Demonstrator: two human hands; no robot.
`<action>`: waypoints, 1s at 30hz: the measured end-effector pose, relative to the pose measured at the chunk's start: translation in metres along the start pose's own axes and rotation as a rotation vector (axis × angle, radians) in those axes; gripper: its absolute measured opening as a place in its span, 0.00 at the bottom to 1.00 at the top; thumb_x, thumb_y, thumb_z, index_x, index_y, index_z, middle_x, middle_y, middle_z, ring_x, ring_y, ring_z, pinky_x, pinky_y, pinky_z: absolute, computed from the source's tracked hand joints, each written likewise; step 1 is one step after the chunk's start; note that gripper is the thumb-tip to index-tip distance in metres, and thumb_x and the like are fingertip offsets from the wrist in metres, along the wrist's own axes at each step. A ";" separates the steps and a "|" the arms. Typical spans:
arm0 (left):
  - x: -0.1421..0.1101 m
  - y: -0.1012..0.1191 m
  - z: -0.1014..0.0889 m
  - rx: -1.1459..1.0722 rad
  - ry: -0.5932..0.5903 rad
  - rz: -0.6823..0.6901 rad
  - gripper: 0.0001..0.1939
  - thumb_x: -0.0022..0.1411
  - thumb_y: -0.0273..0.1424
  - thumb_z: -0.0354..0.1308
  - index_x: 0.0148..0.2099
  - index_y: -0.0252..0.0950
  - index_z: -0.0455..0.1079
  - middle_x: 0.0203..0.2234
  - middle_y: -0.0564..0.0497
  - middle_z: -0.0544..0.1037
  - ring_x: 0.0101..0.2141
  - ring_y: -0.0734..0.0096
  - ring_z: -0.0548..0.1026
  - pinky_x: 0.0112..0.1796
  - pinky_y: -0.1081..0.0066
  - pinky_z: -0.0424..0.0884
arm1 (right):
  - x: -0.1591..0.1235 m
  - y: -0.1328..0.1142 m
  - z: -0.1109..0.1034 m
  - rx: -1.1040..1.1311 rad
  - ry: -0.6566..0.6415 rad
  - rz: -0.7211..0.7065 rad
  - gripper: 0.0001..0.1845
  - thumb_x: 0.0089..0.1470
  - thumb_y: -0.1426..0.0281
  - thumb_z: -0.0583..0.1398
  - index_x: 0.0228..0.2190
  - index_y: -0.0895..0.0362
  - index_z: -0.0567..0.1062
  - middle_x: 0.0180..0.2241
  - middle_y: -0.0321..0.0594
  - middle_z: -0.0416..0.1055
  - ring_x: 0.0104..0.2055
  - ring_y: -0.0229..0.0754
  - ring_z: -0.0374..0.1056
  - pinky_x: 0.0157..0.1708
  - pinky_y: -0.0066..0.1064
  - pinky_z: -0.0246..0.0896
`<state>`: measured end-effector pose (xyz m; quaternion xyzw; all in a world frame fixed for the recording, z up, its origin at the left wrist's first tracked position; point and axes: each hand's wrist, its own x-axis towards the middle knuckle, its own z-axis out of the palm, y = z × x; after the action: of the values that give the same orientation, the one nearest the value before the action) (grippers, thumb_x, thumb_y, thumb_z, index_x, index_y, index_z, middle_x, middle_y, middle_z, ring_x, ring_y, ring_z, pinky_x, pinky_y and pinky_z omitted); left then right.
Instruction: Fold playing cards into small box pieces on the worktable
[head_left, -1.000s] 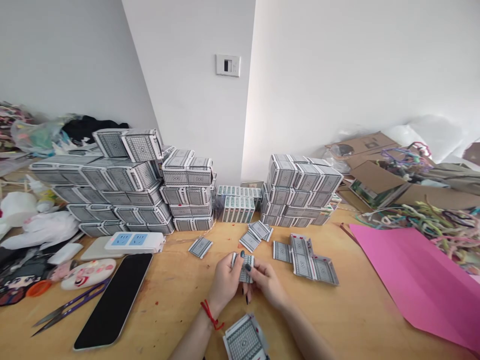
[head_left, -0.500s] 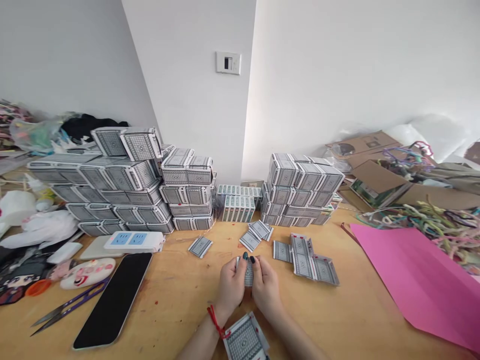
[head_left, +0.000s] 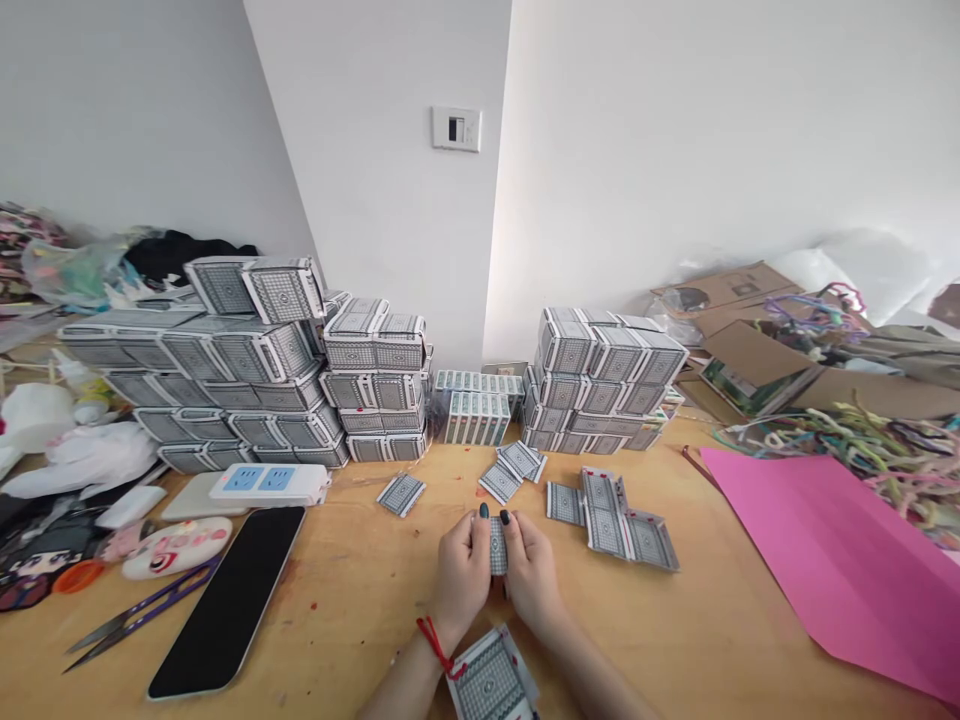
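Observation:
Between my two hands, near the middle of the wooden table, is a grey-patterned playing card [head_left: 497,546], its back facing up. My left hand [head_left: 463,572] grips its left side, thumb on top, and my right hand [head_left: 531,574] grips the right side the same way. Whether more than one card is held, I cannot tell. Below my wrists lies a folded-card piece [head_left: 489,680], partly cut off by the frame. Just beyond my fingers are several loose playing cards [head_left: 502,480]. A joined, partly folded card piece [head_left: 606,520] rests to the right, and another folded card [head_left: 401,493] to the left.
Stacked card-built blocks stand at the back left [head_left: 262,350] and back right [head_left: 581,345], with card decks [head_left: 478,418] between. Leftward lie a phone [head_left: 229,600], scissors [head_left: 135,612] and a power strip [head_left: 270,483]. Pink paper [head_left: 832,560] and a cardboard box [head_left: 757,365] are right.
My hands have drawn into a matching grip, both thumbs now side by side at the card's top edge. My right fingers no longer show beneath it. Objects on the table stay put.

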<state>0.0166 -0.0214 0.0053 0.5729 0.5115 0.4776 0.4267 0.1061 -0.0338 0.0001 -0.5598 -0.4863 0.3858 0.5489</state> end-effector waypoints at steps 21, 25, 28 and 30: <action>0.005 -0.002 -0.003 -0.139 -0.088 -0.103 0.22 0.59 0.45 0.38 0.21 0.36 0.57 0.11 0.58 0.61 0.14 0.77 0.60 0.16 0.77 0.56 | 0.010 0.001 -0.007 0.233 -0.117 0.131 0.20 0.49 0.51 0.49 0.22 0.55 0.60 0.09 0.25 0.53 0.09 0.30 0.48 0.08 0.22 0.41; 0.006 0.002 -0.009 0.037 -0.131 0.016 0.14 0.53 0.39 0.50 0.22 0.37 0.57 0.15 0.59 0.61 0.18 0.77 0.61 0.20 0.78 0.57 | 0.012 0.009 -0.009 0.108 -0.074 0.081 0.18 0.51 0.53 0.48 0.24 0.54 0.60 0.11 0.26 0.55 0.11 0.32 0.50 0.11 0.22 0.44; 0.004 0.005 -0.006 0.129 -0.101 0.054 0.11 0.54 0.36 0.50 0.23 0.38 0.57 0.16 0.58 0.63 0.19 0.76 0.62 0.21 0.78 0.57 | 0.010 0.012 -0.008 -0.044 0.011 -0.006 0.18 0.51 0.54 0.48 0.23 0.55 0.62 0.14 0.30 0.59 0.15 0.34 0.55 0.15 0.25 0.49; 0.002 0.007 -0.003 0.143 -0.094 0.070 0.09 0.55 0.35 0.48 0.25 0.38 0.58 0.18 0.57 0.66 0.20 0.75 0.64 0.22 0.77 0.57 | 0.009 0.011 -0.009 -0.147 0.074 -0.071 0.17 0.51 0.56 0.48 0.23 0.55 0.64 0.18 0.34 0.64 0.19 0.37 0.59 0.19 0.26 0.52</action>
<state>0.0151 -0.0204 0.0124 0.6412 0.5033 0.4271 0.3912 0.1180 -0.0265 -0.0094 -0.5948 -0.5122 0.3086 0.5372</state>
